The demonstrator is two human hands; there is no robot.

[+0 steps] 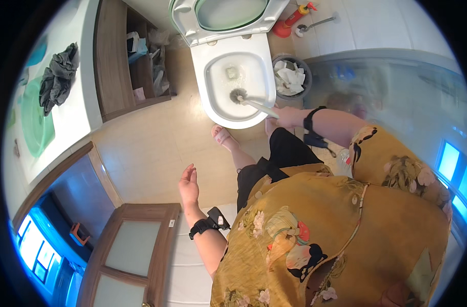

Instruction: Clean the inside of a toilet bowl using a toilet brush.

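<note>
My right hand (286,116) grips the white handle of a toilet brush (261,108) at the front right of the bowl. The brush's round grey-white bristle head (238,95) is inside the white toilet bowl (214,82), near its front. Some foamy water shows around the drain (232,73) farther back. Both the seat and the green-edged lid (233,14) are raised. My left hand (188,184) hangs over the floor at my left side, holding nothing, its fingers slightly curled and the thumb a little apart.
A waste bin (309,82) full of crumpled paper stands right of the toilet, with a red plunger (282,29) behind it. At left are a wooden cabinet (114,57) and a counter with a dark cloth (60,78) and a green basin (37,126). A door (131,245) stands behind left.
</note>
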